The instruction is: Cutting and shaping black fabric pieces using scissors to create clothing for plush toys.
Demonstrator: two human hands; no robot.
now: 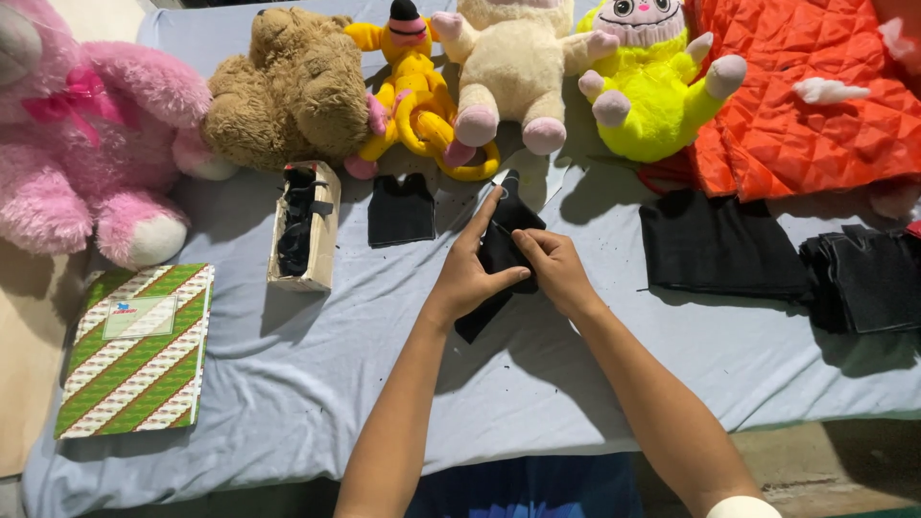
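We are holding a small black cloth piece [499, 251] over the middle of a surface covered with a pale blue sheet [288, 374]; the cloth is lying partly on the sheet, its lower corner poking out below our wrists. Our left hand [467, 276] is gripping its left side, the index finger stretching up along the cloth while the other fingers [507, 279] are closing on the fabric. Our right hand [554, 269] is pinching the cloth from the right, fingers together on it, and the two hands are touching each other.

Just to the left, a flat black cloth square [401, 209] is lying on the sheet, and beyond it a small cardboard box [309, 230] is standing with black straps inside. Near the left edge, a notebook with green and white diagonal stripes [134, 347] is lying flat. To the right, well apart from our hands, a larger black cloth [720, 245] is lying spread out, with a stack of folded black pieces [863, 278] beside it.

Along the back, soft toys are sitting in a row: a pink bear [86, 134], a brown bear [288, 91], a yellow monkey [413, 96], a cream toy [513, 67] and a neon yellow toy [652, 86]. An orange quilted cloth [806, 86] is filling the far right corner.
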